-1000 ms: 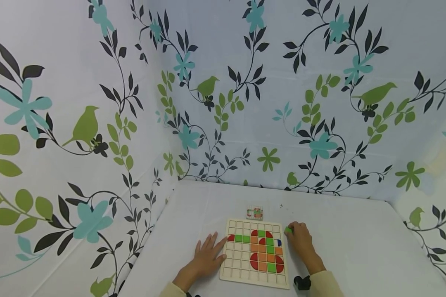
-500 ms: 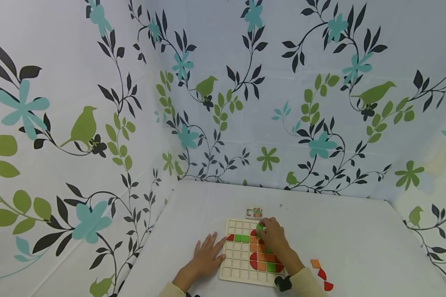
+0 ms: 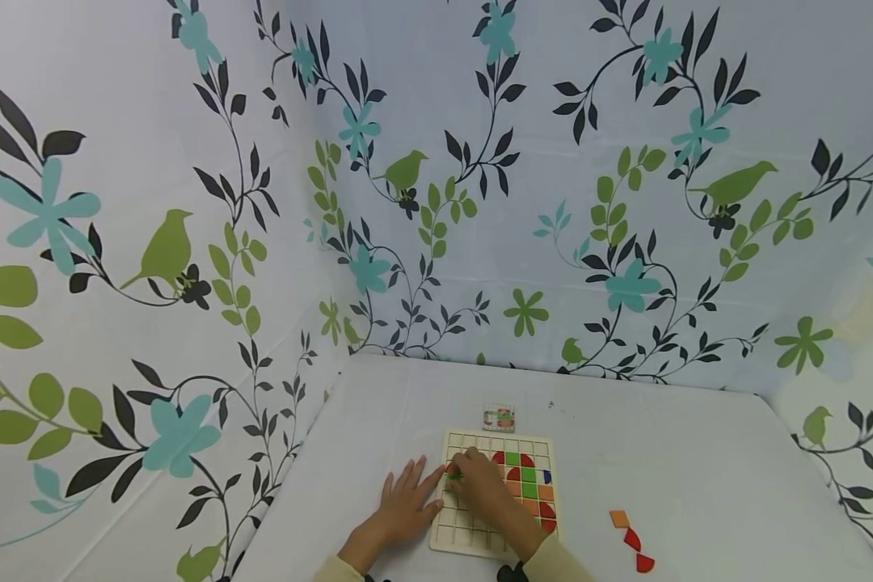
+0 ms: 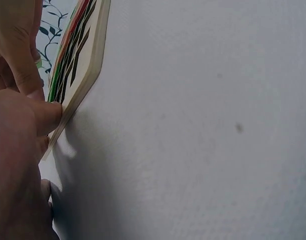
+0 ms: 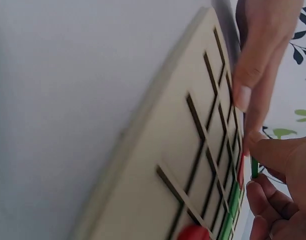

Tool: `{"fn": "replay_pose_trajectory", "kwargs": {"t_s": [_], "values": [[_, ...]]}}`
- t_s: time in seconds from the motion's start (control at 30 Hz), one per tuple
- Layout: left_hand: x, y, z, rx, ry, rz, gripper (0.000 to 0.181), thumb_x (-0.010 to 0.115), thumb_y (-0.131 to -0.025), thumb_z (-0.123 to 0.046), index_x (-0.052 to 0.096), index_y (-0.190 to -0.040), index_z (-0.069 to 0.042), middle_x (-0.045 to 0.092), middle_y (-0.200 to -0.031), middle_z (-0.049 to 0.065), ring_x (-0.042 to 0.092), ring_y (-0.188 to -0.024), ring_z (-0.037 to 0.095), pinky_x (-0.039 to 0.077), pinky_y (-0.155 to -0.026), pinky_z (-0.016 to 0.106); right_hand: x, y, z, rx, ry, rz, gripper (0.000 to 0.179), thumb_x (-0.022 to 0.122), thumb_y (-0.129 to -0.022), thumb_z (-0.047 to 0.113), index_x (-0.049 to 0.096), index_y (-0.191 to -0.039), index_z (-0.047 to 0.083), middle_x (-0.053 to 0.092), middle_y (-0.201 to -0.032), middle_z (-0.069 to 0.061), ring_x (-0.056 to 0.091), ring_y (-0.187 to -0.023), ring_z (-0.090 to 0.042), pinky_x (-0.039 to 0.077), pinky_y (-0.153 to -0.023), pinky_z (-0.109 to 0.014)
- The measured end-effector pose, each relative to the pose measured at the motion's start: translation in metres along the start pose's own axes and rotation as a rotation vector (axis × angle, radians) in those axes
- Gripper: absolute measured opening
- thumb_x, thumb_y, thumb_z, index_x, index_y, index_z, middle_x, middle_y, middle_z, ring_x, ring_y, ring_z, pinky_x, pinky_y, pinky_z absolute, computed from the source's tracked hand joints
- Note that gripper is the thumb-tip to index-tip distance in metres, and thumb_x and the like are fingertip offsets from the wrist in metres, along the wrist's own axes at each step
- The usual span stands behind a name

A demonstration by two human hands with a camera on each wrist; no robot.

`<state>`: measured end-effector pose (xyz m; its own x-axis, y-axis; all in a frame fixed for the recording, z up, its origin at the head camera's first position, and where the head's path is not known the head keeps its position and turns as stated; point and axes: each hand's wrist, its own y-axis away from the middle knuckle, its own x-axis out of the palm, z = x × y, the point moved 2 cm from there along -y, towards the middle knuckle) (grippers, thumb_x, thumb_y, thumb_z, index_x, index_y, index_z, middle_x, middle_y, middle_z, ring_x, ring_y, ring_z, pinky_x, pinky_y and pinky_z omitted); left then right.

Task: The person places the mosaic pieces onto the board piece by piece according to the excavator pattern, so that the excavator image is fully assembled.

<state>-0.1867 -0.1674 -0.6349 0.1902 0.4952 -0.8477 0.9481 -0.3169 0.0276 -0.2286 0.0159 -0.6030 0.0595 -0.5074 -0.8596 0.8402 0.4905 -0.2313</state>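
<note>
My right hand [image 3: 483, 489] reaches over the left part of a pale wooden grid board [image 3: 473, 535]. Between thumb and fingers it pinches a small green tile [image 5: 254, 167], seen edge-on in the right wrist view, close over the board. Flat on the table, my left hand [image 3: 405, 505] spreads its fingers, with forefinger and thumb touching the board's left edge. Red, green, orange and blue tiles fill cells on the board's right side, such as an orange tile [image 3: 546, 491]. Part of the coloured pattern is hidden under the right hand.
A small printed pattern card [image 3: 498, 418] lies just beyond the board. Right of the board are a loose orange tile [image 3: 619, 519] and two red rounded tiles, one of them a red tile [image 3: 644, 563]. A patterned cloth [image 3: 524, 242] hangs behind the table.
My right hand has carried the green tile from beside the board's right edge, across its top, to the left part. The loose tiles came into sight. My left hand has stayed put.
</note>
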Motion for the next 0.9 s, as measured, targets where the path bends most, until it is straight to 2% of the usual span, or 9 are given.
{"fn": "replay_pose_trajectory", "kwargs": {"t_s": [0.13, 0.3, 0.53, 0.67, 0.9], "values": [[-0.001, 0.002, 0.000, 0.012, 0.007, -0.004, 0.061, 0.052, -0.109, -0.046, 0.040, -0.163, -0.020, 0.026, -0.169, 0.030, 0.021, -0.155, 0.058, 0.009, -0.115, 0.085, 0.010, 0.002, 0.003, 0.016, 0.014, 0.030, 0.017, 0.085, -0.091, 0.022, 0.069, -0.095, 0.018, 0.057, -0.092, 0.008, 0.052, -0.080, -0.006, 0.048, -0.073, -0.033], [-0.006, 0.003, -0.005, -0.022, -0.010, 0.022, 0.060, 0.053, -0.109, -0.044, 0.041, -0.163, -0.021, 0.025, -0.171, 0.026, 0.021, -0.157, 0.052, 0.010, -0.117, 0.083, 0.011, 0.005, 0.005, 0.027, 0.001, 0.059, 0.014, 0.082, -0.093, 0.023, 0.069, -0.097, 0.019, 0.056, -0.093, 0.008, 0.050, -0.083, -0.006, 0.049, -0.075, -0.032], [0.002, -0.001, 0.003, -0.010, 0.012, -0.003, 0.060, 0.052, -0.109, -0.044, 0.040, -0.164, -0.023, 0.024, -0.172, 0.026, 0.019, -0.158, 0.053, 0.008, -0.118, 0.083, 0.014, 0.003, 0.004, 0.013, 0.067, 0.015, 0.012, 0.081, -0.095, 0.023, 0.070, -0.097, 0.019, 0.058, -0.094, 0.007, 0.054, -0.084, -0.009, 0.051, -0.076, -0.035], [0.009, -0.003, 0.009, -0.021, 0.005, -0.018, 0.060, 0.052, -0.109, -0.045, 0.039, -0.164, -0.024, 0.023, -0.173, 0.022, 0.019, -0.159, 0.050, 0.008, -0.120, 0.080, 0.016, 0.002, 0.004, 0.013, 0.096, 0.012, 0.013, 0.081, -0.095, 0.024, 0.069, -0.096, 0.020, 0.059, -0.095, 0.006, 0.055, -0.084, -0.009, 0.051, -0.075, -0.035], [0.005, -0.001, 0.006, 0.004, 0.023, -0.021, 0.061, 0.051, -0.109, -0.046, 0.038, -0.165, -0.025, 0.024, -0.172, 0.026, 0.018, -0.157, 0.054, 0.006, -0.118, 0.082, 0.015, 0.000, 0.005, 0.024, 0.094, 0.022, 0.013, 0.081, -0.094, 0.024, 0.069, -0.097, 0.020, 0.059, -0.096, 0.006, 0.053, -0.084, -0.010, 0.051, -0.075, -0.036]]}}
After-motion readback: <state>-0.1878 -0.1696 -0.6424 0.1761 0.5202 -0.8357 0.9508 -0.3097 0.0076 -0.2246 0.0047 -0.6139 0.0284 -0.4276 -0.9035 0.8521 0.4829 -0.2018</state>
